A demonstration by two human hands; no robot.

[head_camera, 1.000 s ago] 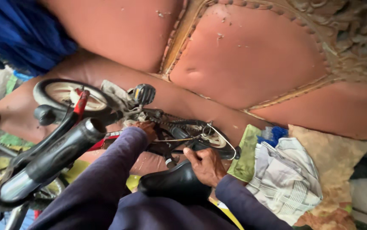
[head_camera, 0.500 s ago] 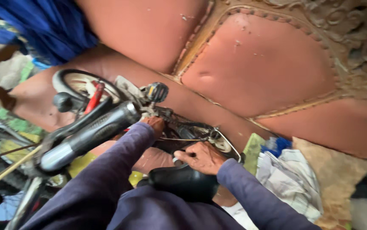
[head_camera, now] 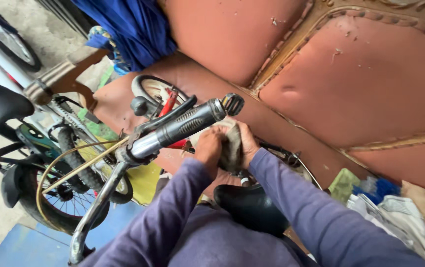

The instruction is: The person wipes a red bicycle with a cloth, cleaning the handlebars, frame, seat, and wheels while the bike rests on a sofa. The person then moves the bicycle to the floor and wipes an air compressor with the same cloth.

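Left hand: your left hand (head_camera: 208, 147) is curled around one side of a crumpled grey-brown cloth rag (head_camera: 230, 144), fingers pressed onto it.
Right hand: your right hand (head_camera: 247, 143) clasps the rag from the other side, so both hands pinch it between them.
Rag: it sits just below the end of the ribbed grey rubber handlebar grip (head_camera: 185, 125), above the black bicycle saddle (head_camera: 252, 207).
Behind: a worn reddish-brown padded sofa (head_camera: 370, 84), with blue fabric (head_camera: 123, 27) draped on it.
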